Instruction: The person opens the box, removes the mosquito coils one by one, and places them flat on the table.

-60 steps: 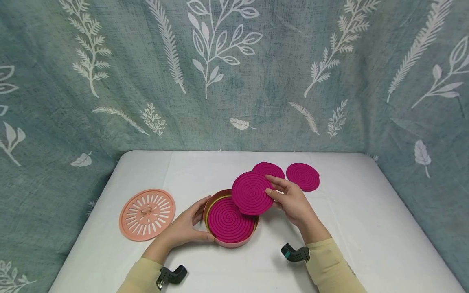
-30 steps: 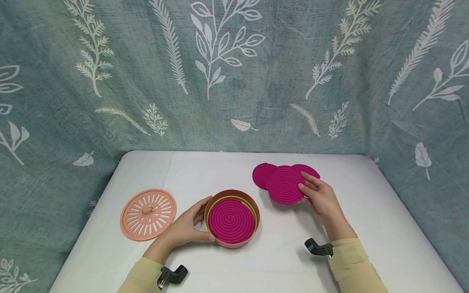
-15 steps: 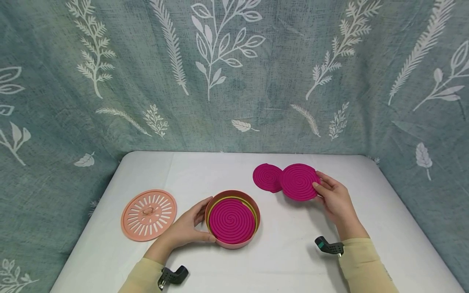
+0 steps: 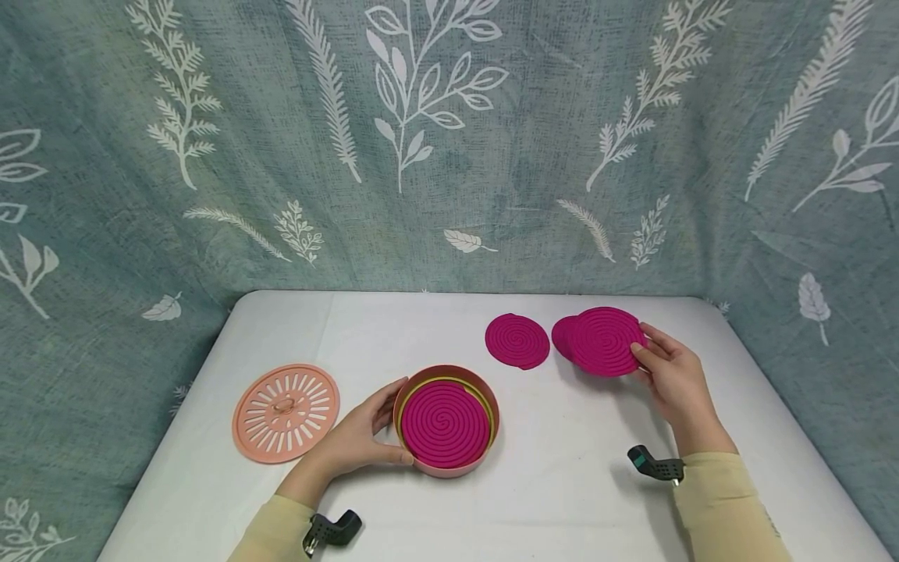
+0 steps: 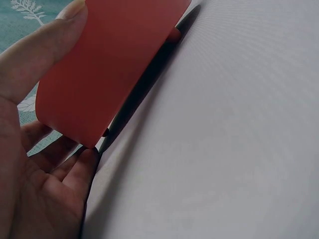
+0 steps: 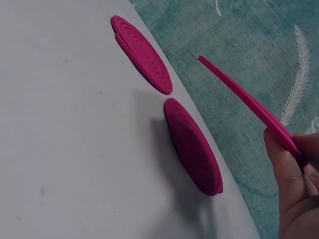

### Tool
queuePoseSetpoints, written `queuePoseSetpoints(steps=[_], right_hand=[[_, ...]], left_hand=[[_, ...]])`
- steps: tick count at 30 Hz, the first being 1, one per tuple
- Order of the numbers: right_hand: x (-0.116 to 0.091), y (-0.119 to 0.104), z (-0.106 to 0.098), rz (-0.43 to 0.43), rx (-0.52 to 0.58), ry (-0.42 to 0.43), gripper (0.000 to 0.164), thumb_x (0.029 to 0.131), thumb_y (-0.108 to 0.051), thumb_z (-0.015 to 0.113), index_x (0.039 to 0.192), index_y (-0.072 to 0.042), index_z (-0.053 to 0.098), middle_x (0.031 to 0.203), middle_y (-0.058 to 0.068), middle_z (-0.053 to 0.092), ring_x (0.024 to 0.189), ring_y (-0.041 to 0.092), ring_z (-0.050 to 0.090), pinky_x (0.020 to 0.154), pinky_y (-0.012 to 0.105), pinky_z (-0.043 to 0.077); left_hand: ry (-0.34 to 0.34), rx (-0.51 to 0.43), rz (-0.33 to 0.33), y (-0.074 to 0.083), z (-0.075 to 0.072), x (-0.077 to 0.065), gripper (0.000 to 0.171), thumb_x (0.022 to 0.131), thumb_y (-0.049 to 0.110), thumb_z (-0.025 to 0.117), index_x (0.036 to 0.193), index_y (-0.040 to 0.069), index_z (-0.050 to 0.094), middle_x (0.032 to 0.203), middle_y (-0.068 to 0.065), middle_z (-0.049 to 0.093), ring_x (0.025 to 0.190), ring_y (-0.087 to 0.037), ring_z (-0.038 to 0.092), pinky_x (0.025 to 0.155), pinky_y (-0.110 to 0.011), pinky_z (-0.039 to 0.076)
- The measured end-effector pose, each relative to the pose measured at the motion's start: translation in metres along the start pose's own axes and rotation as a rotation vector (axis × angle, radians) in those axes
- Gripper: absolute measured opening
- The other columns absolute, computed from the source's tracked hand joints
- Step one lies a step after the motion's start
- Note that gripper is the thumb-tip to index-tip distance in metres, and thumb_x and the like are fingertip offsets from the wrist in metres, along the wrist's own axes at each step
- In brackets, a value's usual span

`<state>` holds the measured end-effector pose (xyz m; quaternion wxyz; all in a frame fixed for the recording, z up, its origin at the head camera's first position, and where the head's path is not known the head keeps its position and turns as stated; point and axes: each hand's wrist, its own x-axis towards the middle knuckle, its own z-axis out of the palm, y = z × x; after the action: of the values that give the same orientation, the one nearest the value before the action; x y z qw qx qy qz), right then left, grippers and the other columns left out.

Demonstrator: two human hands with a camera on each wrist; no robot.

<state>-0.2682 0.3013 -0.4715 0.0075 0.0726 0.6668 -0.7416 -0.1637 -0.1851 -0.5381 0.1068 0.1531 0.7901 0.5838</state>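
Note:
My right hand (image 4: 674, 375) pinches the edge of a magenta spiral mat, a coiled coaster (image 4: 605, 341), between thumb and fingers. In the right wrist view this coaster (image 6: 249, 102) is seen edge-on, raised off the table. It partly covers a second coaster (image 4: 563, 337) in the head view; a third coaster (image 4: 517, 341) lies flat to its left. My left hand (image 4: 361, 433) holds the side of a round pink box (image 4: 445, 471), thumb at the front, fingers behind. Inside the box are another magenta coaster (image 4: 445, 424) and a yellow ring-like edge (image 4: 421, 384). The left wrist view shows the box's wall (image 5: 109, 64) close up.
A round peach slotted lid (image 4: 286, 414) with a small loop handle lies left of the box, beside my left forearm. Everything rests on a white-covered table (image 4: 548, 499). A green leaf-patterned cloth (image 4: 520, 234) hangs behind it.
My right hand has carried the coaster from above the box to the right and back, past the left coaster and over the right one. My left hand stays on the box.

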Motion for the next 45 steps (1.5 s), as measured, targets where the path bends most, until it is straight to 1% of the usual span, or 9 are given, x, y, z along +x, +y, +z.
queuePoseSetpoints(steps=[8,17,21,26,30,34,38,40,45], right_hand=[[0.007,-0.009,-0.019,0.015,0.066,0.061,0.067,0.095,-0.012,0.067,0.154,-0.012,0.036,0.118,0.002,0.054,0.091,0.006,0.065,0.074,0.023,0.061],[0.022,-0.004,-0.037,0.044,0.039,0.149,0.067,0.094,-0.011,0.068,0.154,-0.015,0.038,0.112,0.000,0.055,0.082,0.004,0.063,0.062,0.021,0.060],[0.023,-0.001,-0.044,0.050,0.079,0.153,0.071,0.093,-0.010,0.070,0.154,-0.013,0.036,0.109,-0.001,0.057,0.078,0.005,0.063,0.062,0.020,0.060],[0.026,0.005,-0.054,0.055,0.156,0.168,0.074,0.092,-0.009,0.070,0.156,-0.014,0.033,0.103,-0.001,0.061,0.070,0.008,0.061,0.056,0.019,0.058],[0.030,0.011,-0.065,0.076,0.235,0.171,0.075,0.093,-0.009,0.069,0.157,-0.018,0.031,0.111,-0.001,0.060,0.074,0.009,0.062,0.057,0.021,0.059],[0.034,0.015,-0.072,0.119,0.286,0.221,0.073,0.093,-0.010,0.068,0.156,-0.022,0.033,0.119,-0.001,0.055,0.081,0.008,0.061,0.059,0.022,0.059],[0.038,0.020,-0.076,0.135,0.322,0.266,0.073,0.093,-0.006,0.068,0.155,-0.022,0.034,0.121,-0.002,0.055,0.093,0.006,0.063,0.070,0.022,0.061],[0.040,0.023,-0.076,0.138,0.330,0.280,0.072,0.093,-0.004,0.067,0.155,-0.021,0.034,0.119,-0.002,0.057,0.095,0.007,0.064,0.074,0.024,0.061],[0.042,0.027,-0.076,0.160,0.280,0.320,0.071,0.093,-0.006,0.067,0.155,-0.022,0.036,0.116,-0.003,0.058,0.096,0.007,0.064,0.074,0.024,0.061]], left_hand=[[-0.001,-0.013,-0.008,0.002,0.000,0.000,0.116,0.062,0.027,0.097,0.156,0.027,0.028,0.155,0.005,0.034,0.142,-0.013,0.033,0.113,-0.021,0.033],[0.001,-0.003,0.000,-0.002,-0.001,-0.001,0.119,0.061,0.031,0.096,0.157,0.021,0.026,0.156,0.003,0.034,0.142,-0.016,0.032,0.113,-0.022,0.032],[0.004,0.004,0.002,-0.003,-0.001,-0.001,0.120,0.061,0.033,0.096,0.157,0.020,0.026,0.156,0.003,0.034,0.142,-0.016,0.033,0.113,-0.023,0.032],[0.001,0.001,-0.003,-0.001,-0.001,-0.001,0.119,0.061,0.032,0.096,0.157,0.023,0.026,0.156,0.005,0.033,0.142,-0.015,0.033,0.113,-0.022,0.032],[0.000,-0.013,-0.007,0.000,-0.002,-0.001,0.118,0.062,0.028,0.097,0.157,0.025,0.027,0.156,0.004,0.034,0.142,-0.014,0.032,0.113,-0.021,0.032],[-0.005,-0.017,-0.002,-0.001,-0.001,-0.001,0.116,0.062,0.027,0.096,0.156,0.027,0.027,0.155,0.004,0.034,0.142,-0.014,0.032,0.113,-0.021,0.032],[-0.011,-0.014,0.002,-0.002,-0.001,0.000,0.117,0.063,0.029,0.096,0.157,0.026,0.026,0.155,0.004,0.034,0.142,-0.014,0.032,0.113,-0.022,0.031],[-0.011,-0.011,0.006,-0.003,-0.001,0.000,0.117,0.062,0.030,0.096,0.157,0.025,0.026,0.156,0.004,0.033,0.142,-0.015,0.032,0.113,-0.022,0.032],[-0.005,-0.001,0.019,-0.003,0.000,0.001,0.117,0.062,0.032,0.096,0.157,0.024,0.027,0.156,0.003,0.033,0.142,-0.016,0.033,0.113,-0.023,0.033]])
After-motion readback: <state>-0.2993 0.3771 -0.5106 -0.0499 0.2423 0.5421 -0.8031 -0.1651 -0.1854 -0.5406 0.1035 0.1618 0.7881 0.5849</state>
